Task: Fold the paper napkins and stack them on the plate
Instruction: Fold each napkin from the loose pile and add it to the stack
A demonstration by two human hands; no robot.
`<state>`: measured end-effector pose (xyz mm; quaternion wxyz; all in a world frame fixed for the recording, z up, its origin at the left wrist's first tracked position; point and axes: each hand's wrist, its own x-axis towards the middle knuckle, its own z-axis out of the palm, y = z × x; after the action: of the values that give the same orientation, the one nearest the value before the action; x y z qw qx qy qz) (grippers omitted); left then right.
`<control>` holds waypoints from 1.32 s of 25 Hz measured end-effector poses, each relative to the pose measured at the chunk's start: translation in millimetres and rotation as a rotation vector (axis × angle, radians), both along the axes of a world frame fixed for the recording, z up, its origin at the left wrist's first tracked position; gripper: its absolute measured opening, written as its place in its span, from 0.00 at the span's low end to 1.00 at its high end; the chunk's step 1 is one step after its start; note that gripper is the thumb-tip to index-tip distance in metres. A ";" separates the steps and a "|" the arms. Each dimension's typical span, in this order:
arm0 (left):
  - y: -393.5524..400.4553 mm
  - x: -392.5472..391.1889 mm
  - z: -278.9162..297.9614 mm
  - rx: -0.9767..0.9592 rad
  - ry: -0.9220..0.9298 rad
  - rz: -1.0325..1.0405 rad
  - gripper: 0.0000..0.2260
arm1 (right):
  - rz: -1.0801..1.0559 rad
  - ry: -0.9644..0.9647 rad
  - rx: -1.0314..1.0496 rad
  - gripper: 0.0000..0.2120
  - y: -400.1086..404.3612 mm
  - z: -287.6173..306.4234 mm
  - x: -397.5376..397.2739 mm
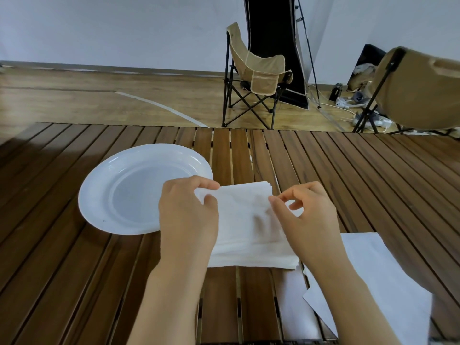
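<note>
A white paper napkin (245, 225) lies folded on the slatted wooden table, just right of the white plate (104, 190). My left hand (186, 212) pinches the napkin's upper left corner between thumb and forefinger, right beside the plate's rim. My right hand (306, 215) pinches its upper right edge with curled fingers. The plate holds nothing. More white napkins (366, 277) lie flat at the lower right, partly under my right forearm.
The brown slatted table (348, 170) fills the foreground. Beyond its far edge stand a tan folding chair (256, 78) and a second tan chair (418, 88) at the right, with a black stand, cables and power strips on the wooden floor.
</note>
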<state>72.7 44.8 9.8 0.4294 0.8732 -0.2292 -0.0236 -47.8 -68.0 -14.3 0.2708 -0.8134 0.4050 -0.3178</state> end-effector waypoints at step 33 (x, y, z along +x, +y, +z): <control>10.3 -4.8 0.3 0.089 0.161 -0.102 0.07 | -0.268 0.751 0.224 0.05 -44.6 -52.9 -44.3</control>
<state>67.9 55.1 10.1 0.4055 0.8738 -0.2369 -0.1258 -92.1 -112.6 -67.2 0.1473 -0.7785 0.6100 0.0148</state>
